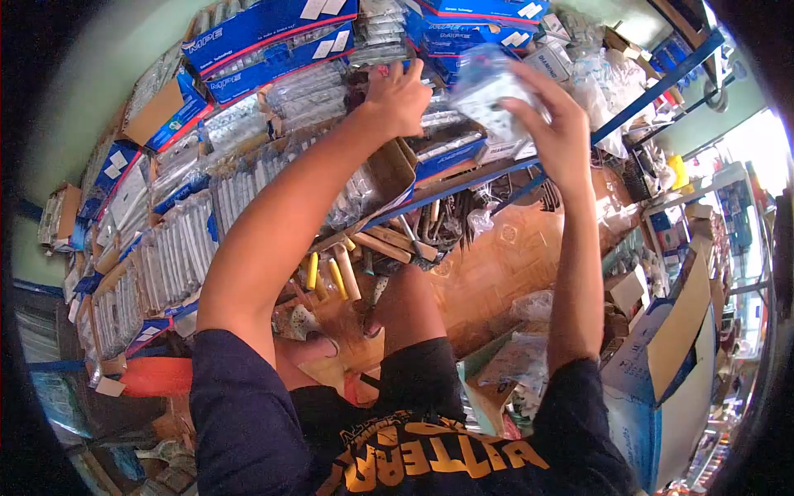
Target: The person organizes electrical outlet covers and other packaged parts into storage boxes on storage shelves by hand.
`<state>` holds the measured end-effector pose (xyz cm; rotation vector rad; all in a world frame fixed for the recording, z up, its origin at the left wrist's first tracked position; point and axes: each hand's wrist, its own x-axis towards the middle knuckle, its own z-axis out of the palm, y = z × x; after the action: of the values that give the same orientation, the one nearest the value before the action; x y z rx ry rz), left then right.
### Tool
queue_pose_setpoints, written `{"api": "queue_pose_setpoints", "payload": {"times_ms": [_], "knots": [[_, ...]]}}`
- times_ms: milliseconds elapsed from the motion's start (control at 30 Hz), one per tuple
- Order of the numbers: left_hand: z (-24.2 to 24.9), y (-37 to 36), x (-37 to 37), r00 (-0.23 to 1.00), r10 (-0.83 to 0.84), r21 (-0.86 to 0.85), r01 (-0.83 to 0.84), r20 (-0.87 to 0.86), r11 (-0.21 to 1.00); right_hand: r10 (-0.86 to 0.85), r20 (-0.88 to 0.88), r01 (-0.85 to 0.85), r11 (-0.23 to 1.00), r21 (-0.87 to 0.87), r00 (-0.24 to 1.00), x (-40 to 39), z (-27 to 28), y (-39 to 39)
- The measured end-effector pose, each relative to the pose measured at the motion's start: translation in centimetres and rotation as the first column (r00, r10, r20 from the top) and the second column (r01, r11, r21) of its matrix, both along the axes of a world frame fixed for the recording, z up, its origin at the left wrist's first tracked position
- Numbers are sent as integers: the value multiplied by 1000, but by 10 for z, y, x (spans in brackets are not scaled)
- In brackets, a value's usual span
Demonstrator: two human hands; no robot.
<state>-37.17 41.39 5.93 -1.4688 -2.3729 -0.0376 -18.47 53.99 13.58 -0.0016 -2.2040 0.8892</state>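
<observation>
My right hand (550,120) grips a clear plastic packet (488,91) with a white flat piece inside, held up in front of the shelf. The packet is somewhat blurred, and dark marks show on the white piece. My left hand (399,95) reaches over the shelf, its fingers apart and bent downward, near a stack of plastic-wrapped packets (382,33). Just below it sits an open cardboard box (391,172). Blue cartons (463,37) stand behind, between the two hands.
Long blue cartons (273,37) and rows of wrapped packets (178,240) fill the shelf at left. Yellow-handled tools (337,273) lie underneath, above a tiled floor (488,260). A large open carton (662,372) stands at right. A blue metal bar (662,87) crosses at upper right.
</observation>
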Motion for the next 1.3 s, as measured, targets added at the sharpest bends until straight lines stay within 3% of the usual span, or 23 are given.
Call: {"api": "queue_pose_setpoints", "payload": {"times_ms": [33,100,133,167,233,300,367,400,467,600,700,800,900,1000,1067,1167,1200,1267,1300], "knots": [[-6,0,-4,1000,1,-2,-1,2,1000,1,2,-1,1000,-2,1000,-11,-2,3],[-18,1,-12,993,-26,119,13,113,993,149,218,-218,915,340,964,-38,-6,10],[-20,1,-17,978,-43,95,24,206,995,246,260,-327,882,340,934,-46,-6,8],[-22,-2,-23,977,-41,93,22,208,995,248,260,-329,882,338,933,-54,-12,10],[-31,-8,-36,932,-213,213,154,292,965,260,405,-419,827,374,877,-69,-30,19],[-35,-3,-45,914,-230,243,152,334,958,213,468,-405,840,360,858,-75,-33,22],[-40,2,-53,905,-218,223,143,366,964,310,476,-472,839,271,823,-79,-36,25],[-42,4,-60,904,-217,223,141,369,965,311,479,-474,838,269,821,-81,-38,26],[-42,9,-70,892,-353,197,306,281,931,282,475,-488,779,394,834,-83,-41,28],[-40,19,-74,879,-310,108,291,363,951,145,515,-458,692,557,845,-88,-45,30],[-33,17,-69,899,-237,42,239,369,970,129,507,-433,719,544,852,-88,-48,28],[-24,9,-57,867,-253,131,218,430,967,-8,463,-341,665,664,887,-82,-56,19],[-18,2,-49,871,-284,167,236,402,957,-29,453,-324,658,680,891,-74,-57,15],[-15,-2,-40,871,-384,141,358,306,923,9,427,-334,638,694,904,-75,-60,20],[-13,-6,-35,877,-444,219,404,183,888,16,441,-345,651,676,897,-76,-59,23],[-11,-9,-32,842,-512,328,441,169,835,22,459,-354,671,651,888,-73,-48,32],[-3,-14,-26,843,-511,326,442,169,836,15,462,-346,684,642,887,-72,-44,35],[8,-31,-10,928,-295,151,266,228,952,21,461,-350,682,642,887,-71,-43,38],[8,-36,-4,927,-299,149,270,226,951,26,452,-349,677,649,892,-72,-42,41]]}}
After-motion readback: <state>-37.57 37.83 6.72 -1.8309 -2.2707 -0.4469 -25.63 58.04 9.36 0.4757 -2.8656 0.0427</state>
